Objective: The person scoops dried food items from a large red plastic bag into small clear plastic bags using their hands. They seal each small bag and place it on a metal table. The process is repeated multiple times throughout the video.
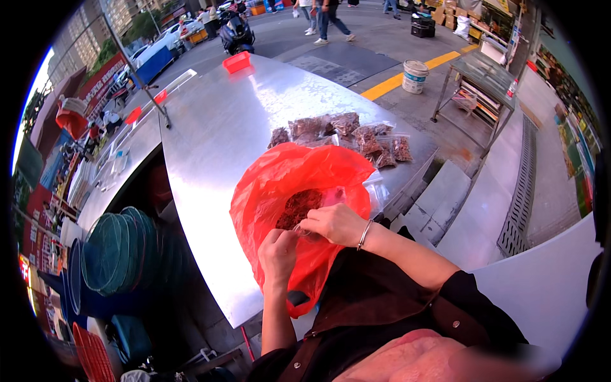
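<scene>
A red plastic bag [267,186] lies wide open on the metal table in front of me, with dark reddish-brown shredded bits [301,205] inside. Over its near side my left hand [278,253] and my right hand [336,223] meet, fingertips pinched together. Between them is the edge of what looks like a small clear plastic bag [301,231]; the fingers hide most of it. A metal bracelet circles my right wrist. Beyond the red bag sit several filled clear zip bags [367,138] in a pile. Flat clear bags [377,191] stick out at its right side.
The metal table [205,143] carries a red plastic basket [237,62] at its far end. Stacked green net baskets [119,250] stand low on the left. A white bucket [415,76] and a metal stand [482,76] are on the right. People [329,19] walk beyond.
</scene>
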A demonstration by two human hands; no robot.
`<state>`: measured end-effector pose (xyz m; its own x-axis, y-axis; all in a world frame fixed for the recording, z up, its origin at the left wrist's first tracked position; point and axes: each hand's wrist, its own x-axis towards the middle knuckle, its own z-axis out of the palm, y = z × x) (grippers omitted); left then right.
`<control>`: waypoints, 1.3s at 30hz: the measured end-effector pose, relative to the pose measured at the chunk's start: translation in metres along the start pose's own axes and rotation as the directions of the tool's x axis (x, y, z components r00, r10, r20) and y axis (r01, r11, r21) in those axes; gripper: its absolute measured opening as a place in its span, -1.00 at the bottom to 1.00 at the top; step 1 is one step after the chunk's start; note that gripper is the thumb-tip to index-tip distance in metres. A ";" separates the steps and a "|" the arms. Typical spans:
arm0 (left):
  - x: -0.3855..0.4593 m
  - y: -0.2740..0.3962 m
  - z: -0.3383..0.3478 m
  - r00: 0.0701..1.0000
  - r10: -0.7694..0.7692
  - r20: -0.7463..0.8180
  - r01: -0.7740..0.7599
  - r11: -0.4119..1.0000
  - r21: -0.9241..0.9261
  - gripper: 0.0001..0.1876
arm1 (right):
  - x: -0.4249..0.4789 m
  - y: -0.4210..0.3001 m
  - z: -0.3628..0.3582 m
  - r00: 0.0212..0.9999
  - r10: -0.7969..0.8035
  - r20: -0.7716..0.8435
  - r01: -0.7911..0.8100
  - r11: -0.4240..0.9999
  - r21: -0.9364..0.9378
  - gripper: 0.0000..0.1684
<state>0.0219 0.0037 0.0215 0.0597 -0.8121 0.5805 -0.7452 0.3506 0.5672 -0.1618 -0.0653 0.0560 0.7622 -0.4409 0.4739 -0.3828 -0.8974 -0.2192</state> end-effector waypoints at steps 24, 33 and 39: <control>-0.004 0.007 0.006 0.994 -0.052 0.097 0.066 0.988 -0.138 -0.77 | -0.013 0.006 0.008 0.996 0.086 0.029 -0.091 0.965 0.248 -0.81; -0.002 0.007 0.026 0.996 -0.053 0.077 0.068 0.976 -0.209 -0.78 | -0.020 0.007 0.007 0.998 0.059 -0.010 -0.057 0.990 0.128 -0.86; -0.002 0.011 0.027 0.994 -0.062 0.090 0.077 0.981 -0.180 -0.80 | -0.026 0.004 0.003 0.997 0.054 -0.063 -0.053 0.998 0.016 -0.83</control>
<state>-0.0041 -0.0035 0.0111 0.0456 -0.8708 0.4895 -0.6067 0.3652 0.7061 -0.1817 -0.0580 0.0405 0.7061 -0.4872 0.5139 -0.4148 -0.8727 -0.2574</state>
